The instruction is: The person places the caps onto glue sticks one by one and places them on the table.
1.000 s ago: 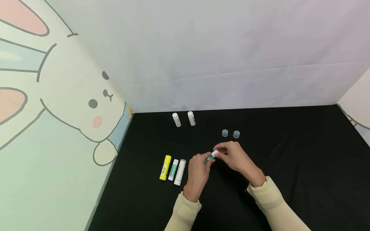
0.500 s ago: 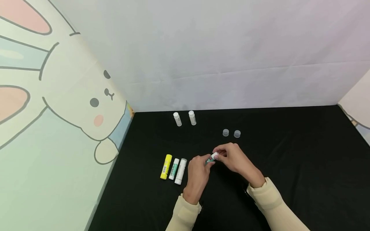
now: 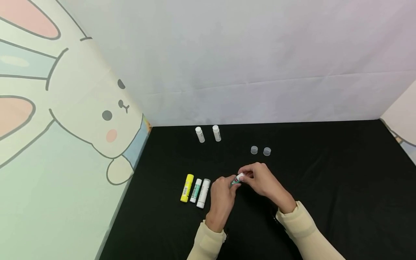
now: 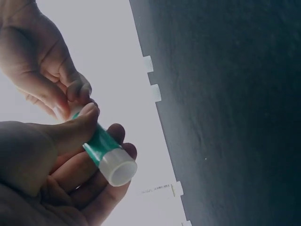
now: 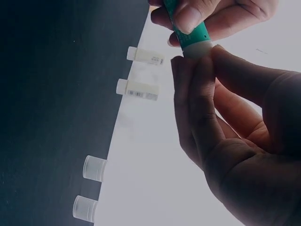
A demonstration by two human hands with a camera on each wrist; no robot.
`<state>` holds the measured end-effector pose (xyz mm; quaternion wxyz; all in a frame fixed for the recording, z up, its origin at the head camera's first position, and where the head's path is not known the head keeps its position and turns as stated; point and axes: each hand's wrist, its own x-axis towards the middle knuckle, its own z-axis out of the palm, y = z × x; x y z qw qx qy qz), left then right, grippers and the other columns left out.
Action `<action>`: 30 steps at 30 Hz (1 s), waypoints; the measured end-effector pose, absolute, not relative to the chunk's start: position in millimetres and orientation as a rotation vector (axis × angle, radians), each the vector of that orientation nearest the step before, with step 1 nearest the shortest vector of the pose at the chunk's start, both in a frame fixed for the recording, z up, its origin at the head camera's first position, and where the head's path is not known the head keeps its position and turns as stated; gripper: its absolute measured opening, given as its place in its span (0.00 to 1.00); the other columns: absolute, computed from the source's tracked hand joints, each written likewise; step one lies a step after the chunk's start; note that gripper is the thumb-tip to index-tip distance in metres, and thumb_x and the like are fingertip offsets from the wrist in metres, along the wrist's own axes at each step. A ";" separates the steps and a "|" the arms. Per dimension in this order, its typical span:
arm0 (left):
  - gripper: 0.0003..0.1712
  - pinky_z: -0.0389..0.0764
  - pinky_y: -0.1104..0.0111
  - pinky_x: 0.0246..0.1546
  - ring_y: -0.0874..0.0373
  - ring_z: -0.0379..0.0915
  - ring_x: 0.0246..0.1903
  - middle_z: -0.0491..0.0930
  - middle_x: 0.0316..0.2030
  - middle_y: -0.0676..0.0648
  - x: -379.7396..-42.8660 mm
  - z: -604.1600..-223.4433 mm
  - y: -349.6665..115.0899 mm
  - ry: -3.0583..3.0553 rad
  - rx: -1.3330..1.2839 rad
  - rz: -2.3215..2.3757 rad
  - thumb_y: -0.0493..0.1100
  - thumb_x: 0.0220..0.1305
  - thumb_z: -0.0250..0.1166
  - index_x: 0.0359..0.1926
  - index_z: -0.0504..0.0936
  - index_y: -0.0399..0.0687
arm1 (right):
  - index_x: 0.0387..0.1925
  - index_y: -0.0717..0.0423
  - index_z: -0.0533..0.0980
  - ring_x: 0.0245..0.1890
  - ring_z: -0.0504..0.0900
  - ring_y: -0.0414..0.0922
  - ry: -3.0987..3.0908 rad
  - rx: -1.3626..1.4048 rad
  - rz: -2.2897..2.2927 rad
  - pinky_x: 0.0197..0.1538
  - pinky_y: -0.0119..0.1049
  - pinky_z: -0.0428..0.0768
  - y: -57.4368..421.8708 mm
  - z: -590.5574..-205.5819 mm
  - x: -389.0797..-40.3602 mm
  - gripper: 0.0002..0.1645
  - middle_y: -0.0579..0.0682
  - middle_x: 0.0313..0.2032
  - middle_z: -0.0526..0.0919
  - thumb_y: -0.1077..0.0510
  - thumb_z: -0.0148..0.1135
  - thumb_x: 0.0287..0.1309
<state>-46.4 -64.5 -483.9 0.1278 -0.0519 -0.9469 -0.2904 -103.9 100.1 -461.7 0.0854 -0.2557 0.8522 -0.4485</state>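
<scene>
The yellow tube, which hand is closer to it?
Left. The left hand is to the right of the yellow tube, past two other tubes; the right hand is farther right.

Shiny green plastic tube (image 4: 100, 142) in the fingers (image 5: 203, 96), dull black cloth (image 3: 325, 187) underneath.
The green tube looks smooth and hard. Past the fingertips, two little cups (image 3: 254, 150) are smooth, see-through plastic. Left of the fingers, the yellow tube (image 3: 186, 188) looks like smooth plastic too. Far behind the fingers, the pale sheet (image 3: 260, 54) looks like cloth, matt and a bit creased.
</scene>
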 end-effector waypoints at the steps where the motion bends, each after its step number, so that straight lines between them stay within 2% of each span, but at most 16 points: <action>1: 0.09 0.72 0.71 0.25 0.61 0.76 0.23 0.80 0.20 0.54 -46.3 -484.1 -64.6 -2.754 -0.154 -0.836 0.39 0.58 0.79 0.29 0.86 0.51 | 0.41 0.57 0.89 0.32 0.86 0.36 2.542 -0.761 -1.338 0.38 0.36 0.85 100.0 -461.8 -103.8 0.05 0.45 0.34 0.90 0.66 0.70 0.67; 17: 0.07 0.75 0.70 0.26 0.59 0.77 0.24 0.82 0.22 0.53 -42.0 -484.8 -65.6 -2.756 -0.161 -0.764 0.40 0.58 0.79 0.31 0.87 0.51 | 0.41 0.58 0.89 0.31 0.85 0.35 2.542 -0.735 -1.314 0.37 0.36 0.84 96.4 -460.7 -99.8 0.05 0.45 0.33 0.90 0.66 0.71 0.66; 30: 0.07 0.79 0.68 0.30 0.58 0.79 0.30 0.89 0.32 0.51 -41.0 -487.9 -71.9 -2.740 -0.109 -0.830 0.38 0.61 0.79 0.39 0.91 0.49 | 0.44 0.59 0.87 0.32 0.84 0.36 2.487 -0.753 -1.392 0.38 0.33 0.83 92.0 -470.1 -102.9 0.05 0.46 0.35 0.89 0.65 0.70 0.68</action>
